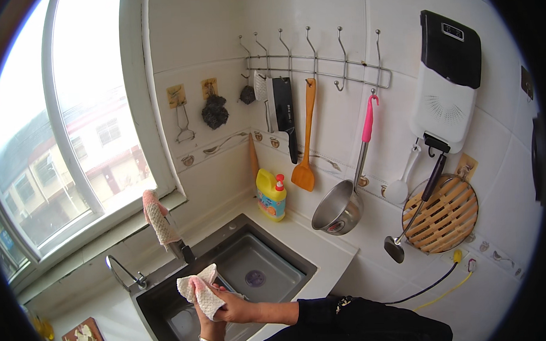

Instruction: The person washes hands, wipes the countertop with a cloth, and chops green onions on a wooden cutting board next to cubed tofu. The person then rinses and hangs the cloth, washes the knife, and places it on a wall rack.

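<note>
Over the grey double-basin sink [290,290], both my hands are together on a white and pink textured cloth [199,288]. My right hand [235,307] reaches in from the right and grips the cloth's lower part. My left hand [210,323], with a silver bangle at its wrist, comes up from below; its fingers are largely hidden by the cloth and the right hand. Behind the hands stands the faucet [185,252], with another pink and white cloth [159,219] draped over its top.
A yellow detergent bottle [271,197] stands in the counter's corner. A cleaver [283,107], an orange spatula [305,169] and a steel ladle pot [339,208] hang on the wall. A small curved tap [125,271] rises left of the sink; a cutting board [91,324] holds cut pale food.
</note>
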Available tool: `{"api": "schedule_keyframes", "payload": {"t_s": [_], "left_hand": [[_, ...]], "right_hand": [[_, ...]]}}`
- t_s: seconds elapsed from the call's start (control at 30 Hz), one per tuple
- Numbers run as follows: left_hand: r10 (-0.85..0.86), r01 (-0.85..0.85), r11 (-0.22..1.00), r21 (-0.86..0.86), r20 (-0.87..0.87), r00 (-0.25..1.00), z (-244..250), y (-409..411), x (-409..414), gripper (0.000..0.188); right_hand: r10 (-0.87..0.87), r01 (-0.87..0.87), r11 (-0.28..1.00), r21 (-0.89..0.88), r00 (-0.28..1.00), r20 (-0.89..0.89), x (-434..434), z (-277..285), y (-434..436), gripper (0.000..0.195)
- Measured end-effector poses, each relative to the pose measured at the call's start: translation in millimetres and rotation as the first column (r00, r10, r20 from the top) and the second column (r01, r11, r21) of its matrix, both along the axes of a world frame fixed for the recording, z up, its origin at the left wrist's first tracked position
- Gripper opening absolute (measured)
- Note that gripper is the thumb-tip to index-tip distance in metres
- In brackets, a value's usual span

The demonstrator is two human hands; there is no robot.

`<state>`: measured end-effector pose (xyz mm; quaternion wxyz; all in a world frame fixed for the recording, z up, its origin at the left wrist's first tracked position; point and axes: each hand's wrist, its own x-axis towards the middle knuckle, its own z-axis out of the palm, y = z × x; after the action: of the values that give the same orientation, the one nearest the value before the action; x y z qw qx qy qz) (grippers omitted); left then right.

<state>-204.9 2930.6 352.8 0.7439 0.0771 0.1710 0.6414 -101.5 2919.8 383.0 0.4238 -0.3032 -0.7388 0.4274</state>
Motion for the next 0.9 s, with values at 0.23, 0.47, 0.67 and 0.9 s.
{"api": "schedule_keyframes", "payload": {"t_s": [0.23, 0.47, 0.67, 0.9], "left_hand": [[0.051, -0.050, 0.999, -0.014, 0.076, 0.996, -42.4, 12.2, -12.4, 0.035], [0.066, -0.023, 0.981, 0.191, -0.217, 0.974, -57.2, 24.8, -14.3, 0.036], [0.227, -0.115, 0.853, 0.510, -0.163, 0.960, -67.2, 45.4, -28.0, 0.056], [0.390, -0.041, 0.834, 0.551, -0.534, 0.751, -66.1, 50.4, 4.3, 0.064]], "right_hand": [[0.022, -0.099, 0.969, 0.226, 0.947, 0.321, -14.6, -7.4, 9.8, 0.061], [0.032, -0.066, 0.997, 0.046, 0.851, 0.525, -12.2, 24.6, 14.8, 0.053], [0.143, -0.146, 0.989, 0.003, 0.974, 0.174, -17.7, 28.6, 7.4, 0.077], [-0.252, 0.287, 0.956, 0.054, 0.904, -0.344, -48.0, -22.1, 45.5, 0.042]]}}
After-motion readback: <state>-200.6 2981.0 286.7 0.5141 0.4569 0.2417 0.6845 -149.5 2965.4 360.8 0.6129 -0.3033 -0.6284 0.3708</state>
